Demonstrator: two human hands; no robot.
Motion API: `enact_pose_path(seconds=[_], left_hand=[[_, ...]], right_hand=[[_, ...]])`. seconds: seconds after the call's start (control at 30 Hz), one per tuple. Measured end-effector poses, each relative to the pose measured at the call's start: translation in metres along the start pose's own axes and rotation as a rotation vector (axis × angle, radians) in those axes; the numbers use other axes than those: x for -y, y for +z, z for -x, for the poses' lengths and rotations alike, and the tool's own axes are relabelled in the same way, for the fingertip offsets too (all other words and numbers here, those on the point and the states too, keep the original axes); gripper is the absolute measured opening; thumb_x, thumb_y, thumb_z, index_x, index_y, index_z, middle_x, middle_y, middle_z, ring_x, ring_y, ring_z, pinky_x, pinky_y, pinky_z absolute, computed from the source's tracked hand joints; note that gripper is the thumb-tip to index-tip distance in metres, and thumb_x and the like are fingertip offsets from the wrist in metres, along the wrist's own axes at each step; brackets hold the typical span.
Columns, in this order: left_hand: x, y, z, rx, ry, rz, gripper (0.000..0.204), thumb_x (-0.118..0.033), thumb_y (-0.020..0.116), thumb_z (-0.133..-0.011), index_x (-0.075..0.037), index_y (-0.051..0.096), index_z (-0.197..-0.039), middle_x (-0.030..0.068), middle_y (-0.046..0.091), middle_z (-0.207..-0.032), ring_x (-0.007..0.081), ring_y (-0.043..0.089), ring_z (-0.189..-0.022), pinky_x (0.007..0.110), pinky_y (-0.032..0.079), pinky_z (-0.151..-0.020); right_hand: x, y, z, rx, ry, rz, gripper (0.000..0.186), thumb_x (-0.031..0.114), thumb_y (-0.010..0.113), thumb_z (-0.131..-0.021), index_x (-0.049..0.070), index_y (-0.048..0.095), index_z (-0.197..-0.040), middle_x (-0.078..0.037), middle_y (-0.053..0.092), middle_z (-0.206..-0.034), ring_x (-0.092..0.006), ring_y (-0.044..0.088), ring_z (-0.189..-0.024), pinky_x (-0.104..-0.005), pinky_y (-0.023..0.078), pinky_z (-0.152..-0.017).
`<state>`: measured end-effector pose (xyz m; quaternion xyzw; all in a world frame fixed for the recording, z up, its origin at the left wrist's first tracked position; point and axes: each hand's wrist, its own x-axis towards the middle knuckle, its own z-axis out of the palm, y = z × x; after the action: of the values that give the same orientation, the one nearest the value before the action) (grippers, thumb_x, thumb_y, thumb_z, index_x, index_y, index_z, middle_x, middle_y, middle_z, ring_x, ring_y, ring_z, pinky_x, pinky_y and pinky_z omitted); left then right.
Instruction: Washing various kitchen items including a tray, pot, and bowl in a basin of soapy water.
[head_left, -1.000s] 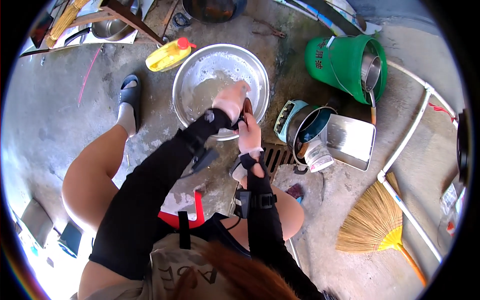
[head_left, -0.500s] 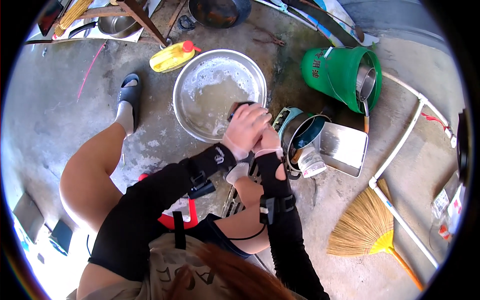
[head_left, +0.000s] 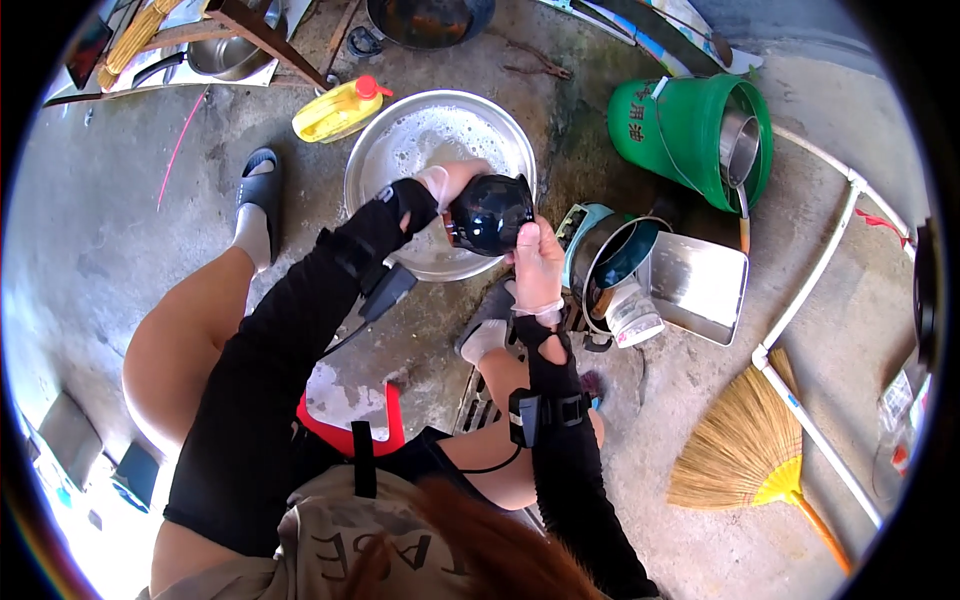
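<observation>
Black rounded vessel (head_left: 490, 215), glossy and wet-looking, is up in my two hands above the right near part of a wide metal basin (head_left: 445, 270). My right fingers (head_left: 529, 238) are closed on its right near edge, the thumb lying along the side towards me. My left fingers (head_left: 468, 174) reach around its far left side; the vessel hides their tips, so I cannot tell how far open they are or how firmly they hold. Below, the basin holds cloudy water with white foam (head_left: 440, 125) spread over its far part.

Just beyond the basin's far left rim is a yellow jug (head_left: 332, 115) with a red cap. To the right, near the basin, I have a metal pot (head_left: 585, 270) with a white tub (head_left: 632, 312) at its mouth, and a shallow metal tray (head_left: 705, 285) just right of them. Farther off to the right is a green bucket (head_left: 660, 130) with metal cookware (head_left: 739, 147) in its mouth. On the near right, a straw broom (head_left: 735, 440) lies on the concrete floor (head_left: 120, 250), beside a white pipe (head_left: 815, 285)
</observation>
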<state>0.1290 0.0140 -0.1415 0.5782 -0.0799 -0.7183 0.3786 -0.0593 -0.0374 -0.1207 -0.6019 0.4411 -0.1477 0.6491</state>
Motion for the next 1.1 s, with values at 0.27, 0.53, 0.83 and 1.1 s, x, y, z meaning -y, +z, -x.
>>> enact_pose_path(seconds=[0.27, 0.53, 0.83, 1.1], left_hand=[[0.014, 0.064, 0.019, -0.730, 0.920, -0.477, 0.035, -0.027, 0.038, -0.092, 0.000, 0.051, -0.109, 0.0237, 0.057, -0.102, 0.0399, 0.052, -0.100, 0.045, 0.041, -0.084], [0.038, 0.005, -0.010, 0.423, 0.266, 0.632, 0.042, -0.037, 0.040, -0.092, -0.003, 0.057, -0.111, 0.0097, 0.063, -0.105, 0.0183, 0.061, -0.096, 0.031, 0.047, -0.087], [0.047, -0.010, 0.000, -0.032, 0.770, 0.201, 0.033, -0.026, 0.047, -0.090, -0.006, 0.055, -0.115, 0.0091, 0.059, -0.117, 0.0218, 0.058, -0.104, 0.035, 0.044, -0.090], [0.047, 0.066, -0.004, -0.979, 0.989, -0.750, 0.037, -0.013, 0.047, -0.086, -0.001, 0.045, -0.121, 0.0229, 0.050, -0.119, 0.0376, 0.055, -0.098, 0.038, 0.045, -0.087]], right_hand=[[0.011, -0.007, -0.017, 0.045, -0.236, 0.427, 0.022, 0.018, 0.050, -0.091, -0.001, 0.056, -0.098, -0.006, 0.060, -0.085, -0.0139, 0.054, -0.078, -0.0272, 0.043, -0.073], [0.018, -0.016, -0.007, 0.216, -0.030, 0.067, 0.030, 0.026, 0.052, -0.093, -0.002, 0.056, -0.103, -0.001, 0.055, -0.082, -0.0073, 0.049, -0.077, -0.0215, 0.041, -0.070], [0.034, -0.004, -0.011, 0.302, 0.101, 0.168, 0.024, 0.020, 0.045, -0.094, 0.000, 0.053, -0.105, 0.002, 0.047, -0.067, -0.0039, 0.041, -0.059, -0.0191, 0.033, -0.052], [-0.018, 0.015, -0.009, -0.034, -0.130, 0.391, 0.019, 0.013, 0.046, -0.090, 0.001, 0.056, -0.102, -0.018, 0.062, -0.092, -0.0291, 0.060, -0.085, -0.0337, 0.045, -0.076]])
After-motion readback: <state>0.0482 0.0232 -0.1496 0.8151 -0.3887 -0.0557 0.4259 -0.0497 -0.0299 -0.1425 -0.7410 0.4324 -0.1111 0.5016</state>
